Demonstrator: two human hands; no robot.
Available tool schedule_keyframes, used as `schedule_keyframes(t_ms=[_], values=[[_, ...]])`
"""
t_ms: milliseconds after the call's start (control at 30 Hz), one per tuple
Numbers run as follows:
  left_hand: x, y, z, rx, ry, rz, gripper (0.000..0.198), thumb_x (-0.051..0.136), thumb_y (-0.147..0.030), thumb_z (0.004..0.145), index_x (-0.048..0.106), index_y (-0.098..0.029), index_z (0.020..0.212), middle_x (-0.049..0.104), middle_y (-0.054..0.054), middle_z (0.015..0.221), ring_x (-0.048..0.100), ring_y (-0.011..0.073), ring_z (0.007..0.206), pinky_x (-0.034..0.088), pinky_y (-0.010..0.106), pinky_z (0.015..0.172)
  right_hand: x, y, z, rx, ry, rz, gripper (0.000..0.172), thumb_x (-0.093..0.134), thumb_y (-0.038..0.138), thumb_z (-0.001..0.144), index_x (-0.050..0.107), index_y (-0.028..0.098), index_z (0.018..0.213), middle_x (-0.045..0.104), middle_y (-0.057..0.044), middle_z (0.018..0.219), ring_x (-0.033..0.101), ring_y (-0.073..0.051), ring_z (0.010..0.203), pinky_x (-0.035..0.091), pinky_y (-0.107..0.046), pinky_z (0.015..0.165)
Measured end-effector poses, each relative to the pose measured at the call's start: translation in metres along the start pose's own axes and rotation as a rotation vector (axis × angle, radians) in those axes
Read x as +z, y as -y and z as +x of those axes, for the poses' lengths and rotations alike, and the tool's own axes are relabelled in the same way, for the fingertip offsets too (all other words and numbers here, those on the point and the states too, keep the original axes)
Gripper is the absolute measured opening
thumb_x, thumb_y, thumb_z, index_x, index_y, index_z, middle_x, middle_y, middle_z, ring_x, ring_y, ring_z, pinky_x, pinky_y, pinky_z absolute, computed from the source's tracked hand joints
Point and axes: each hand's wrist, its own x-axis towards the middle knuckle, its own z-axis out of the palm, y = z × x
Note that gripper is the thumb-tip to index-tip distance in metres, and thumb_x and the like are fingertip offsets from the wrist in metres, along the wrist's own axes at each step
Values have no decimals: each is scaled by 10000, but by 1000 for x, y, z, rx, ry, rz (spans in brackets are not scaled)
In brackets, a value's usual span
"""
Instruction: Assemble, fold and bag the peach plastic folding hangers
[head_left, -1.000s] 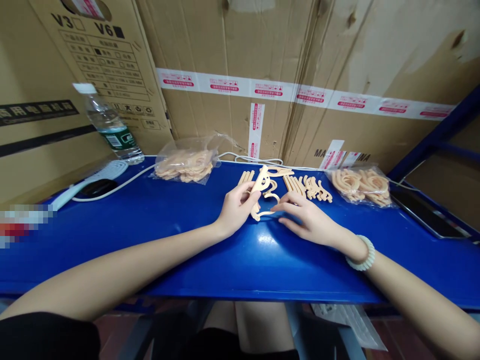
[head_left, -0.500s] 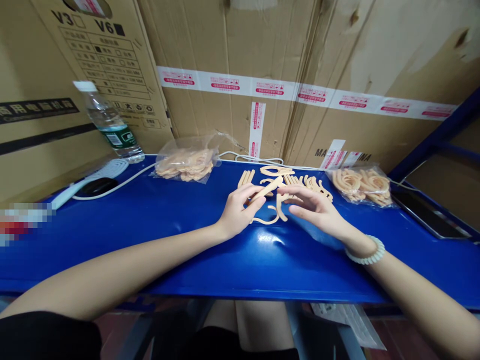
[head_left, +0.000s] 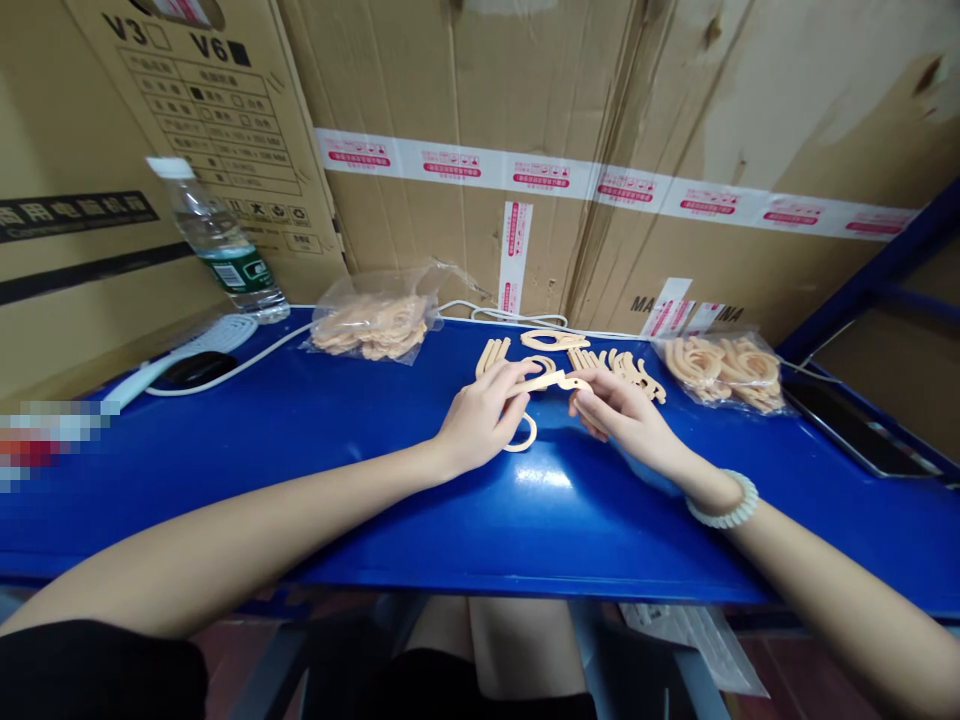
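Observation:
A pale wooden strip point(head_left: 543, 382) is pinched between the thumb and fingers of my left hand point(head_left: 476, 422), pointing right. My right hand point(head_left: 624, 412) pinches a small curved wooden piece point(head_left: 577, 384) with a dark hole in it. The two pieces meet end to end between my hands; whether they are joined I cannot tell. Below my left fingers, a ring-like curved piece point(head_left: 532, 434) shows, partly hidden by that hand. Beyond my hands lie several straight pieces point(head_left: 492, 356), an oval loop point(head_left: 553, 341) and a row of curved pieces point(head_left: 616, 366).
Plastic bags of wooden pieces stand at the back left point(head_left: 375, 325) and back right point(head_left: 724, 370). A water bottle point(head_left: 232, 255), black mouse point(head_left: 201, 370) and white cable point(head_left: 480, 314) are on the blue table point(head_left: 420, 540). A phone-like device point(head_left: 862, 430) lies right. Cardboard boxes point(head_left: 450, 240) wall the back.
My right hand, with fingers loosely apart before, now pinches the small curved piece against the strip's end. The strip in my left hand has tipped flatter. The curved shapes below have changed to a ring-like one.

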Motion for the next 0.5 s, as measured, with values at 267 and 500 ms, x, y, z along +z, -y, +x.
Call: schedule_keyframes(t_ms=[267,500], values=[[-5,1,0,256,239,501,442,394,-178,980,586,-173,1379,738,114,1014,716,184,750,521,221,585,7,3,-5,91,189,-83,442,500,579,1005,598,152,1063,660,-12,692,433,-80,468,364,-215,444],[-6,1,1,303,277,576,387,371,-178,996,647,-118,1261,740,116,825,694,191,680,465,213,527,11,6,-5,164,205,-19,484,523,614,972,630,143,990,678,-14,620,450,-80,409,356,-205,412]])
